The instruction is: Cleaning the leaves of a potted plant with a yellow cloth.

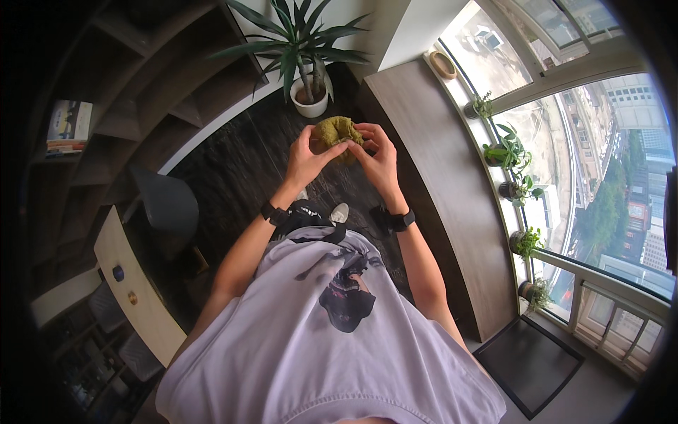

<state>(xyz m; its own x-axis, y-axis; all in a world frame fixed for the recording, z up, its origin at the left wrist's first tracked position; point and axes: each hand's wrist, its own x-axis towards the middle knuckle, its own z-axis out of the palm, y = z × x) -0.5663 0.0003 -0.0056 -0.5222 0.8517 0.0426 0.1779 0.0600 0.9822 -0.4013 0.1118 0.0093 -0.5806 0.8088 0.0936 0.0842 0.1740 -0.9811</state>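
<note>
A bunched olive-green cloth (337,131) is held up in front of me, over the dark floor. My left hand (312,153) grips its left side, with the thumb along the lower edge. On the other side, my right hand (378,153) pinches the cloth between thumb and fingers. Both thumb tips meet near the cloth's lower middle. Each wrist wears a black band. Just beyond the cloth stands a white pot (310,106) with a spiky-leaved plant (296,45).
A long wooden counter (439,175) runs along the right, beside a windowsill with several potted plants (506,151) and a wooden bowl (443,64). At left are a grey chair (167,204), a light wooden table (135,281) and dark shelves with books (69,127).
</note>
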